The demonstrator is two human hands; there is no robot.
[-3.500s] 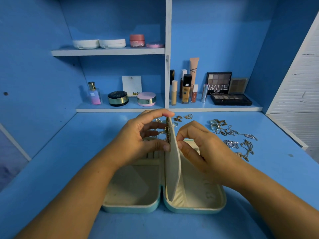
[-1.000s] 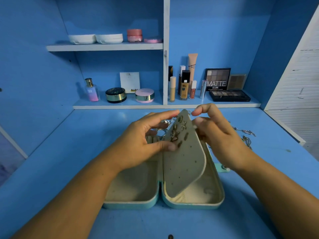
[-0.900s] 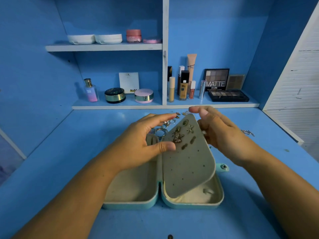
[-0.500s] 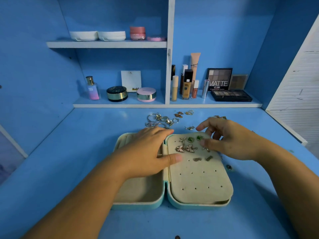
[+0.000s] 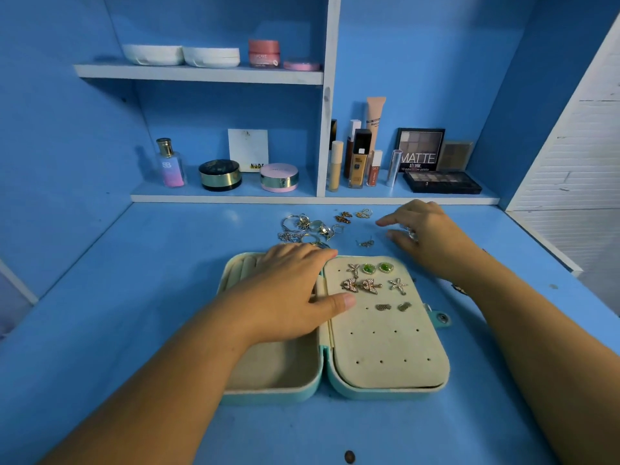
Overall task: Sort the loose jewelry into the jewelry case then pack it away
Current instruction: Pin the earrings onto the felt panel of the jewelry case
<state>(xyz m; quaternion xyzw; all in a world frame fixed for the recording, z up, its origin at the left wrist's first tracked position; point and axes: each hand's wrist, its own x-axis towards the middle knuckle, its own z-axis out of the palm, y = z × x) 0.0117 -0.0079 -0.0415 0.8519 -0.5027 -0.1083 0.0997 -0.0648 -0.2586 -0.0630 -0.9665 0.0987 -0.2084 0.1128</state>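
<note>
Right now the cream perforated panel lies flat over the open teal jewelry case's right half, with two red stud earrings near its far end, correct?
No: in the head view the two stud earrings are green, not red. The cream perforated panel and teal jewelry case are as stated.

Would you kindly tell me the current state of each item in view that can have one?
Jewelry case: open, lying flat on the table.
Earring panel: flat over the right half, earrings pinned in its upper rows.
Snap tab: unfastened.
Loose jewelry: unsorted, on the table beyond the case.
Left hand: open, resting on the case's left half.
Right hand: over the loose jewelry; grip unclear.
</note>
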